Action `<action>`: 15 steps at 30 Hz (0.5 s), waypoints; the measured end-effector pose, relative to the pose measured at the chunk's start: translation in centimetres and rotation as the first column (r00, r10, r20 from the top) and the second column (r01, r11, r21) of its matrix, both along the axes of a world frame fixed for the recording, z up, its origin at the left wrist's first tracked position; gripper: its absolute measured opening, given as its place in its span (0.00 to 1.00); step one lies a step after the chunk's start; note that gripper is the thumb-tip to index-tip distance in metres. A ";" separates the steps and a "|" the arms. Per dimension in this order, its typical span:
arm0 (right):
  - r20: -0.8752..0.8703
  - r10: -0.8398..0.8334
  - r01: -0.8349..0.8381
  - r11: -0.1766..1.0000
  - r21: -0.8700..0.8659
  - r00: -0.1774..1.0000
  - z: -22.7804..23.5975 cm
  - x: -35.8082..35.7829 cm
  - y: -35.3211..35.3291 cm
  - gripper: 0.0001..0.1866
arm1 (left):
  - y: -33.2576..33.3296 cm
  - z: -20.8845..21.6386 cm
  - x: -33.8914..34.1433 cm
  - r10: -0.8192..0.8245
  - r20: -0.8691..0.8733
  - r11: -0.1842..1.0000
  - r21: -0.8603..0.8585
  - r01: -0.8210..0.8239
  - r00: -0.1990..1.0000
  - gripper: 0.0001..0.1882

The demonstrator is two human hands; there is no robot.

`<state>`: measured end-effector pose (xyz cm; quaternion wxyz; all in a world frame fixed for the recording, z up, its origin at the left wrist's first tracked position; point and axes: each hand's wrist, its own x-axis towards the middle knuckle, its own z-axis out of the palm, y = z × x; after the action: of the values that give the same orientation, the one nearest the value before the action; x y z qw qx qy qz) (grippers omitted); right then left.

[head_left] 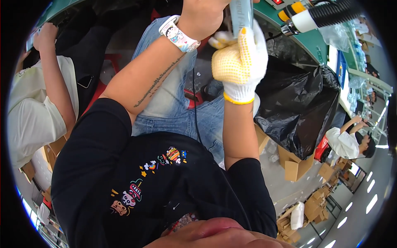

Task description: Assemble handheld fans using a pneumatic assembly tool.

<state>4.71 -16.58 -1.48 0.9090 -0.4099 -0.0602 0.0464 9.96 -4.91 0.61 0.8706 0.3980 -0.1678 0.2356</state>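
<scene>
My right hand (242, 62) wears a white knitted glove with yellow dots and a yellow cuff edge. Its fingers are closed around the lower end of a light-blue, see-through plastic piece (242, 16) with lettering on it. The upper part of that piece runs out of the picture. Bare and close beside it is my left hand (202, 18), with a watch (178, 35) in a cartoon-patterned strap on the wrist. The fingers of this hand are mostly cut off by the top edge, so its grip does not show. Both hands are above my jeans (165, 95).
A black corrugated hose (331, 15) with a metal nozzle (289, 28) juts over the green bench (304, 37) at upper right. Below it hangs a black plastic bag (300, 103) by a cardboard box (295, 163). Another person (41, 99) sits close at left; one more (345, 140) is far right.
</scene>
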 end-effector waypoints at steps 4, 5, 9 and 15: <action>0.025 0.029 -0.020 0.956 -0.294 0.999 -1.9 0.9 0.6 0.25 | 0.8 -1.3 1.3 -0.018 -0.106 0.998 -0.066 0.011 0.994 0.25; 0.011 0.036 -0.031 0.954 -0.298 0.999 -2.4 1.0 0.8 0.25 | 1.1 -1.5 1.6 -0.008 -0.164 0.996 -0.084 -0.006 0.986 0.25; -0.021 -0.022 0.018 0.983 -0.184 1.000 -3.7 1.8 1.6 0.24 | 2.0 -2.5 1.5 -0.011 -0.243 0.999 -0.052 -0.001 0.970 0.26; -0.226 0.369 -0.345 0.928 0.137 0.902 -4.5 1.6 -0.9 0.20 | 1.7 -4.6 1.5 0.005 -0.321 0.990 0.132 0.039 0.947 0.29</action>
<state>6.32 -17.46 -5.98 0.9034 -0.3400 -0.0224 0.2602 11.46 -3.21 -4.00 0.8590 0.4882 -0.0434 0.1484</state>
